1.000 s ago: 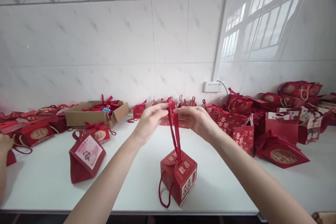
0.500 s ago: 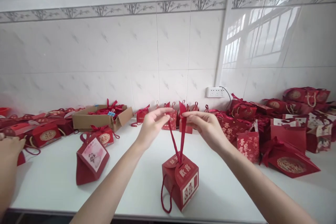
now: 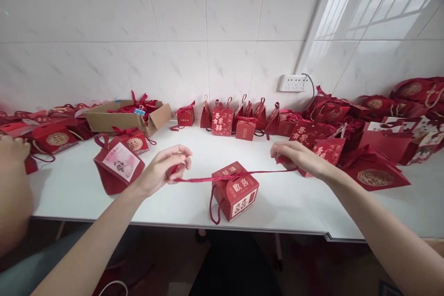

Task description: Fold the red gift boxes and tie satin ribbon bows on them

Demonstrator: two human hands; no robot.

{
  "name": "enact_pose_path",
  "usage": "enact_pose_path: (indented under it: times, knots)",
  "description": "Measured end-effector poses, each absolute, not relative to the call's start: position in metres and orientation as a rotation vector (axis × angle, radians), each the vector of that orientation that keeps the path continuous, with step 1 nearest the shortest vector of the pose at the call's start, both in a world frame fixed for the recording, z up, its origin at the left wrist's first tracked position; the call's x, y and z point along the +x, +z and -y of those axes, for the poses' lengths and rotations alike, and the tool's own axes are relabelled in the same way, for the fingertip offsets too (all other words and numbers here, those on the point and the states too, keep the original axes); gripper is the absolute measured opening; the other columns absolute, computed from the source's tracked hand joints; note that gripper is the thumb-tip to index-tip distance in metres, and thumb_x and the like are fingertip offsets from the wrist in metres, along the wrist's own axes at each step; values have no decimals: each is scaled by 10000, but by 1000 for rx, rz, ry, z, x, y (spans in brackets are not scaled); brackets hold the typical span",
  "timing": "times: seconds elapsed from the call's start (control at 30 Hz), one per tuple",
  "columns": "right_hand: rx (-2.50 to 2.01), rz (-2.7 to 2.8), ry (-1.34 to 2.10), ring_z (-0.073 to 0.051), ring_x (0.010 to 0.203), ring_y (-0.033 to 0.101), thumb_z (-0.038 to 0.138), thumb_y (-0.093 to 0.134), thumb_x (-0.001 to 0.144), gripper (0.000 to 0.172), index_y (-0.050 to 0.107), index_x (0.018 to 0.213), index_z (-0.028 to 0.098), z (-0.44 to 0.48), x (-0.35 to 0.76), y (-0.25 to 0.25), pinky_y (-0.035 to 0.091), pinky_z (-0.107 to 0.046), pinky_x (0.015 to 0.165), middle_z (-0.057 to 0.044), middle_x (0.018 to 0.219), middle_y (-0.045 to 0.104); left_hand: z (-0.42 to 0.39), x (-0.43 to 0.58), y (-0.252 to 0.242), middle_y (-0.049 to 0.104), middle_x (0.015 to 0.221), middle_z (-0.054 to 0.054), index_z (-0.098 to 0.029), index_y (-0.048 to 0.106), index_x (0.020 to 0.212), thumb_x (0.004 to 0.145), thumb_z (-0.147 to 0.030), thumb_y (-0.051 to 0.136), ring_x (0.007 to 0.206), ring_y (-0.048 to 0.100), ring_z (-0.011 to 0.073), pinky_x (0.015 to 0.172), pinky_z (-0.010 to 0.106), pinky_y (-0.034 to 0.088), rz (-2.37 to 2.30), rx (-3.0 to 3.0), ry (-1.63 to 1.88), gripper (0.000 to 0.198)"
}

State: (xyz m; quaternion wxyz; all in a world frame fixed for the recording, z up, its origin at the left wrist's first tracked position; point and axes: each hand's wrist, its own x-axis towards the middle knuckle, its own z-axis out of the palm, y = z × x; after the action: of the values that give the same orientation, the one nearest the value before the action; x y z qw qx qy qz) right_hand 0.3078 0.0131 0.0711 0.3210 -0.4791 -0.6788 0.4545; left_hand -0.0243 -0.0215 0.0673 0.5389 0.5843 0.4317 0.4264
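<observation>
We see the left hand (image 3: 168,166) and the right hand (image 3: 298,155) spread wide on either side of a red cardboard box with gold lettering on its top (image 3: 236,192), which sits between them, closer to our body, near the front edge of the white, smooth-topped worktop (image 3: 166,208). Each hand has its fingers curled in a pinch around one end of a thin dark-red fabric ribbon (image 3: 197,179), drawn taut and almost level across the top of the box — equal pulls from opposite sides, we judge, keep the box from sliding toward either hand. The ribbon gathers where the lid flaps meet, so the tension probably presses them down. A dark-red twisted-cord handle (image 3: 210,206) hangs at the box's left side, below the ribbon, seemingly out of the fingers' way. Just beyond the left hand stands a dark-red paper box with a pink couple picture (image 3: 120,166); behind the right hand is a red paper bag with pale lettering (image 3: 329,150). Farther off, past the left hand, an open brown cardboard carton (image 3: 130,124) holds more ribbon — placed aside, it seems, to leave the middle free.
</observation>
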Motion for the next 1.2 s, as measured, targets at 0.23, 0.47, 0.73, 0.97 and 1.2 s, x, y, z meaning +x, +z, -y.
enact_pose_path:
  times: [0.23,0.47,0.73,0.97,1.2]
  knots:
    - [-1379,2514,1014,-102,546,395,486,514,806,369,530,622,167,-11,286,55,286,-243,495,15,592,468,38,-10,47,473,585,-42,-173,575,806,814,-569,445,425,350,61,413,195,271,-1385,1774,303,417]
    - [-1152,2364,1505,-55,479,269,517,570,782,400,478,619,164,-8,288,55,223,-201,411,61,557,333,23,-18,42,440,534,-51,-171,531,718,808,-527,482,418,346,65,421,200,270,-1305,1804,270,370]
    - [-1273,2156,1669,-34,390,240,526,662,701,443,421,567,180,-7,295,45,292,-173,328,102,482,252,11,-27,50,579,909,36,-194,607,702,823,-436,469,843,540,174,762,282,425,-1401,2258,441,304]
    - [-1186,2225,1626,-48,433,286,550,593,762,402,583,719,150,0,286,37,250,-186,383,75,516,344,19,-9,59,611,804,20,-178,577,785,788,-433,518,750,552,167,691,267,428,-1136,1967,40,261]
    - [-1097,2020,1639,-93,563,434,558,542,797,421,538,687,152,14,270,36,332,-230,519,12,632,501,18,6,41,472,676,-31,-173,471,678,793,-444,520,622,412,109,570,226,321,-1121,1824,259,299]
